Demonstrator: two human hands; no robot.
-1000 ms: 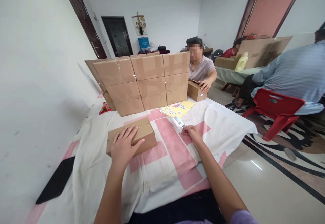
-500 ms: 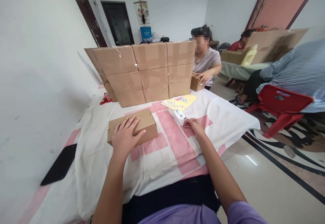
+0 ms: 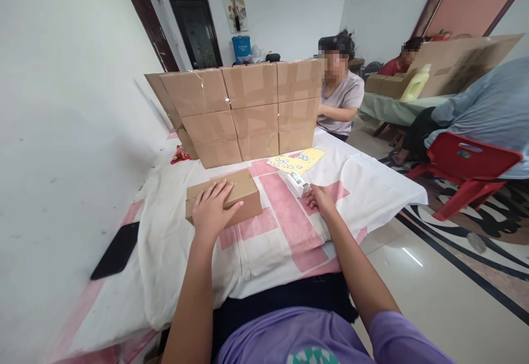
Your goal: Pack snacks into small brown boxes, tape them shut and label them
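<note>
My left hand (image 3: pixel 214 210) lies flat, fingers spread, on top of a small closed cardboard box (image 3: pixel 239 194) on the white and pink cloth (image 3: pixel 285 226). My right hand (image 3: pixel 322 200) rests on the cloth with its fingers curled, touching the near end of a small white packet (image 3: pixel 298 184). Whether the fingers grip the packet I cannot make out. A yellow sheet with small white labels (image 3: pixel 295 161) lies just beyond the packet.
A wall of stacked cardboard boxes (image 3: pixel 243 110) stands at the table's far side. A person in a grey shirt (image 3: pixel 341 97) sits behind it. A black phone (image 3: pixel 116 249) lies at the left edge. A red plastic chair (image 3: pixel 467 168) stands to the right.
The view has tilted down and my purple shirt now shows. The person opposite has drawn their hand and small box out of sight. My hands have hardly moved.
</note>
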